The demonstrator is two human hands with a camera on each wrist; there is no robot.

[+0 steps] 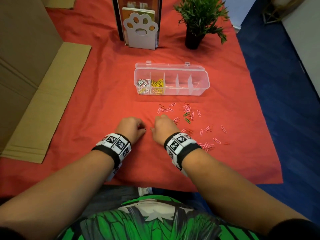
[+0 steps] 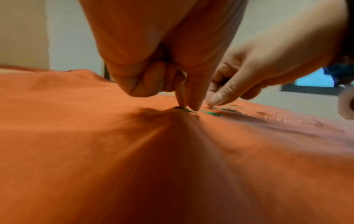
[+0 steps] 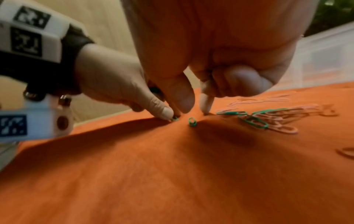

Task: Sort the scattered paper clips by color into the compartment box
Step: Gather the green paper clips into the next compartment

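A clear compartment box (image 1: 202, 87) lies open on the red cloth, with white clips (image 1: 143, 83) in its leftmost cell and yellow clips (image 1: 157, 84) in the cell beside it. Pink, red and green clips (image 1: 187, 116) lie scattered in front of it. My left hand (image 2: 188, 106) pinches a green paper clip (image 2: 184, 109) against the cloth with thumb and forefinger. Just to its right, my right hand (image 3: 195, 112) points its forefinger (image 3: 206, 104) onto the cloth, thumb apart, other fingers curled. A second green clip (image 3: 192, 122) lies loose below that gap.
A paw-shaped white bookend (image 1: 140, 32) with books and a potted plant (image 1: 199, 21) stand behind the box. Flattened cardboard (image 1: 45, 101) lies along the left of the cloth. Blue floor (image 1: 285, 101) borders the cloth on the right.
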